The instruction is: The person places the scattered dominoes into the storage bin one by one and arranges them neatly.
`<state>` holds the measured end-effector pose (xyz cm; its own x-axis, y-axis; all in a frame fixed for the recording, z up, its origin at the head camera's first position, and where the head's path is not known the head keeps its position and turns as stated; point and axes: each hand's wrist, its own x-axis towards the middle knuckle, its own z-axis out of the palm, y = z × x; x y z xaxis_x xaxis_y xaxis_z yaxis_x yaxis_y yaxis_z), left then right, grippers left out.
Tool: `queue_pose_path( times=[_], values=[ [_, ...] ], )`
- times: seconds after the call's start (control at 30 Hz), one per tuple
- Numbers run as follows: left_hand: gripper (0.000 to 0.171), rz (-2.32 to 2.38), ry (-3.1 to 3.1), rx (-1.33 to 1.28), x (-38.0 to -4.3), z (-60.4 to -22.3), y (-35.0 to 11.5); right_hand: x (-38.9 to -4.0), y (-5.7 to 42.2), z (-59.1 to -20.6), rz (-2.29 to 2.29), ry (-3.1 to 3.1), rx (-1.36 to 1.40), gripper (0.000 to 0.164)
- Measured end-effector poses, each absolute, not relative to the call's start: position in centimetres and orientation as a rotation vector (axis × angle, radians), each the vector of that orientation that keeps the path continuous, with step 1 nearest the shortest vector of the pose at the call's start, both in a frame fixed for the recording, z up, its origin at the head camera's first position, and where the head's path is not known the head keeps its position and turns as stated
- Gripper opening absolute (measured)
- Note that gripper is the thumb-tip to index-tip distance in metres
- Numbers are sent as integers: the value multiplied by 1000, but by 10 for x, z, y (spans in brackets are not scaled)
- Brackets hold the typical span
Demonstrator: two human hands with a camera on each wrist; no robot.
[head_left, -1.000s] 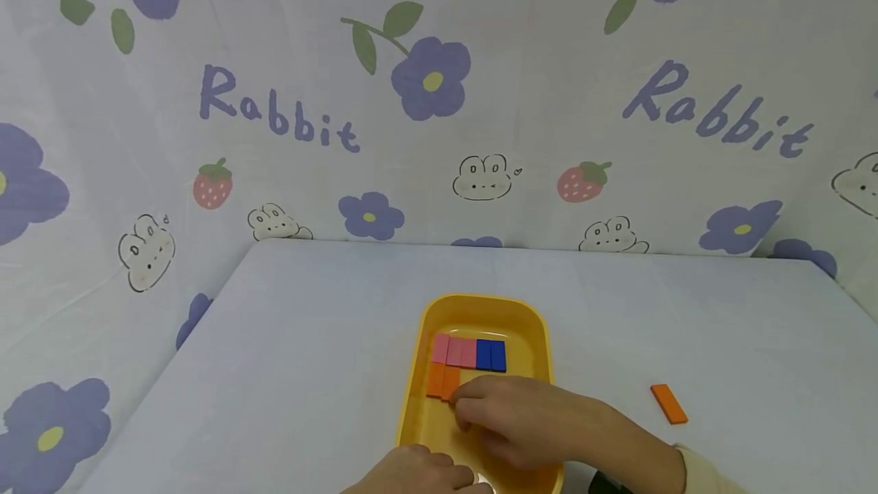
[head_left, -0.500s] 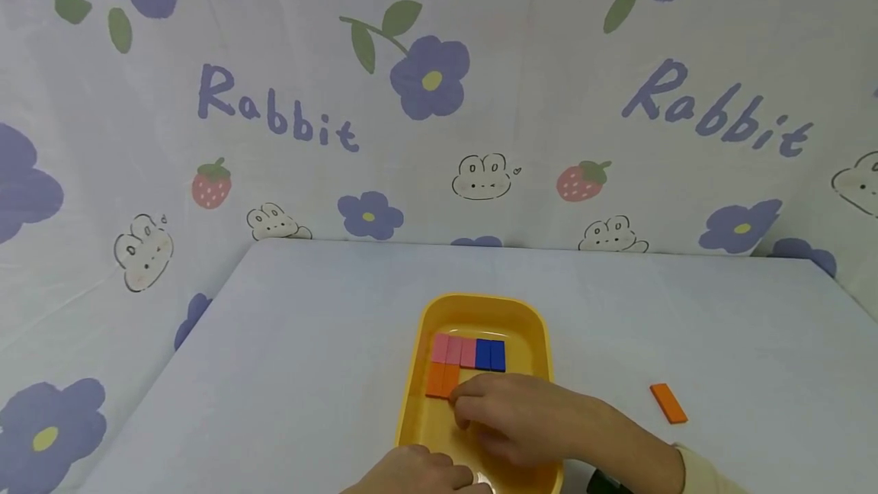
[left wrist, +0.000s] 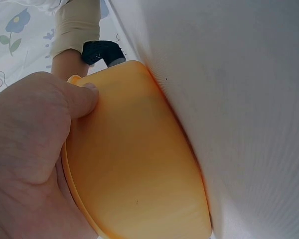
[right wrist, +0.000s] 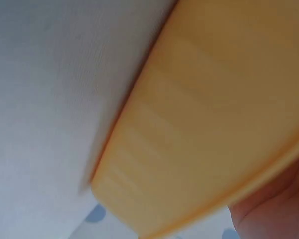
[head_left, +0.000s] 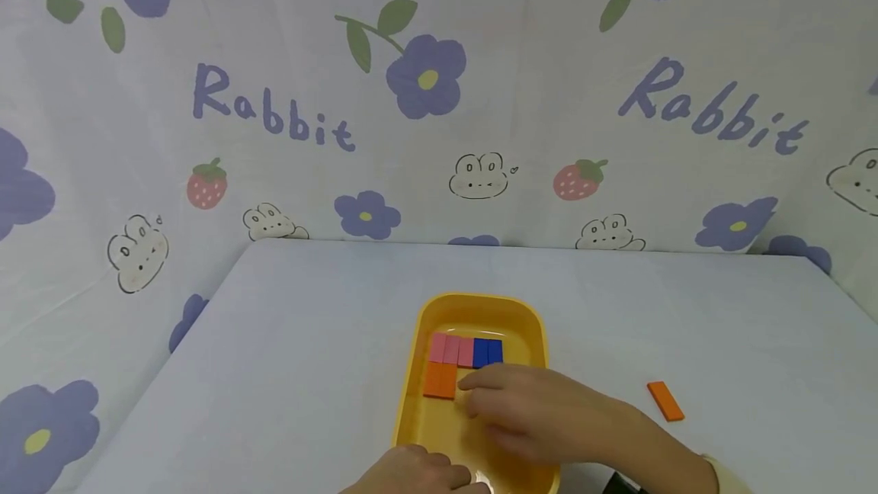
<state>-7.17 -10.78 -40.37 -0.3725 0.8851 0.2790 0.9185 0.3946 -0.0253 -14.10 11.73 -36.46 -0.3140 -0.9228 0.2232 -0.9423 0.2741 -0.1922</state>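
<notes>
A yellow tray (head_left: 405, 402) stands on the white table and holds small flat rectangular tiles. Three pink tiles (head_left: 451, 350) and two blue tiles (head_left: 488, 352) form a row near its far end. Two orange tiles (head_left: 440, 380) lie side by side just below the pink ones. Over the tray, my right hand (head_left: 538, 412) has loosely bent fingers, with the fingertips just right of the orange pair and nothing visible in them. My left hand (head_left: 420, 469) grips the tray's near left rim; the left wrist view shows the thumb (left wrist: 82, 99) against the outer wall.
A single orange tile (head_left: 665, 401) lies on the table to the right of the tray. Behind the table hangs a white cloth (head_left: 535, 97) printed with flowers and rabbits. A dark wrist band (left wrist: 102, 51) sits at the right sleeve.
My right hand has moved slightly right, off the second orange tile, and its fingers have loosened. That tile now sits flush beside the first. The left hand stays in place.
</notes>
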Motion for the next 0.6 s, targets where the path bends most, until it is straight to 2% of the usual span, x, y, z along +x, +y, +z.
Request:
queue_pose_path(
  times=[0.13,0.6],
  values=[
    [14,-180,-2447,-1590,-71,-403,-107,-137,131,-361,484,-2456,1729,20],
    [17,-181,-2467,-1603,-70,-402,-106,-133,179,-348,562,-2510,1460,32]
  ],
)
